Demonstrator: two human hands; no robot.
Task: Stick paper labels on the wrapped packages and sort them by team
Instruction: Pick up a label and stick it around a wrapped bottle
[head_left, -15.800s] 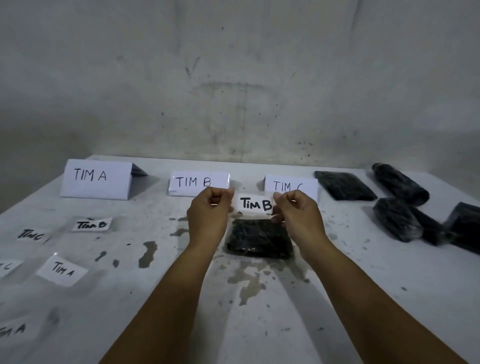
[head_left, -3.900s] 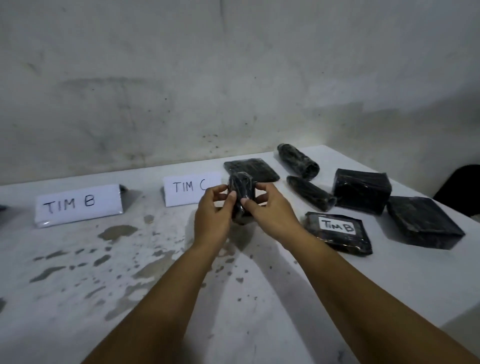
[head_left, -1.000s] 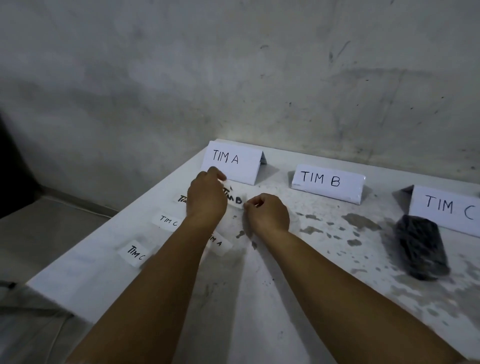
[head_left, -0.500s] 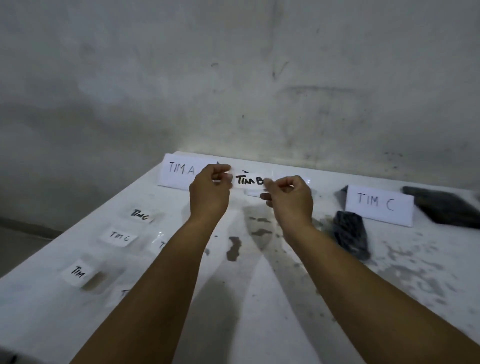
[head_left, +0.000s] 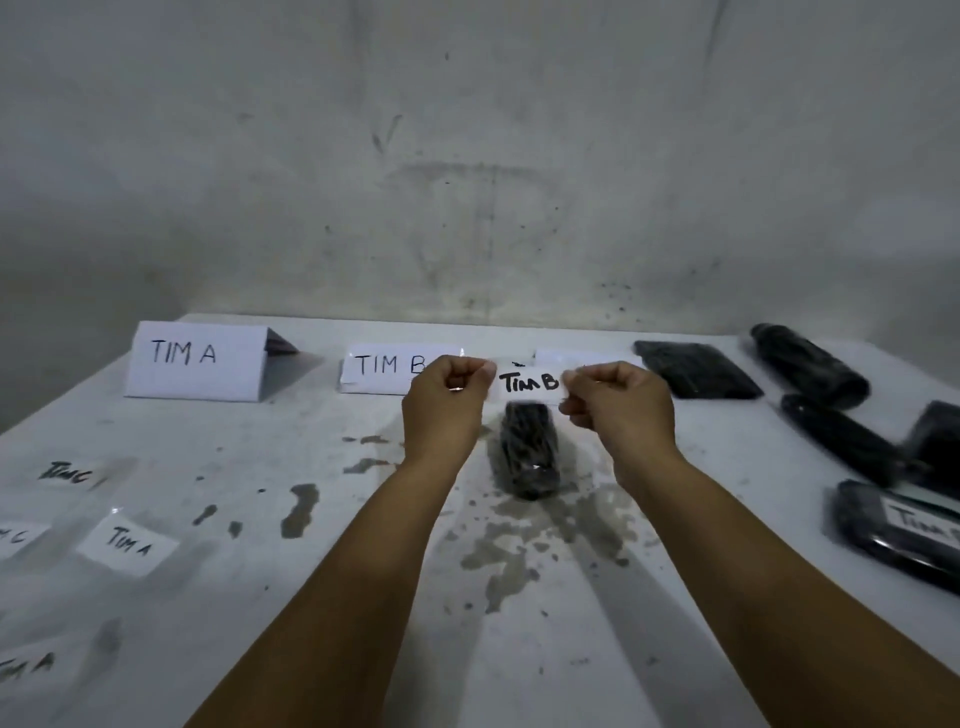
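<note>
- The left hand (head_left: 445, 410) and the right hand (head_left: 618, 410) each pinch one end of a paper label reading "TIM B" (head_left: 529, 387), held taut in the air just above a dark wrapped package (head_left: 529, 452) lying at the table's (head_left: 363, 597) centre; the label does not appear to touch the wrap yet.
- One package at 4 o'clock (head_left: 898, 535) already carries a white label, its lettering blurred; it lies among the unsorted ones, not by any sign, so it seems to await sorting.
- At 2 to 3 o'clock lie several bare packages: a flat one (head_left: 696, 376), a roll (head_left: 810, 366), another roll (head_left: 841, 439).
- Loose labels wait at 8 to 9 o'clock, among them "TIM A" (head_left: 130, 543).
- The signs "TIM A" (head_left: 195, 358) and "TIM B" (head_left: 384, 366) stand at 11 and 12 o'clock; no package sits before the "TIM A" sign; most of the labelling and all the sorting appear to remain.
</note>
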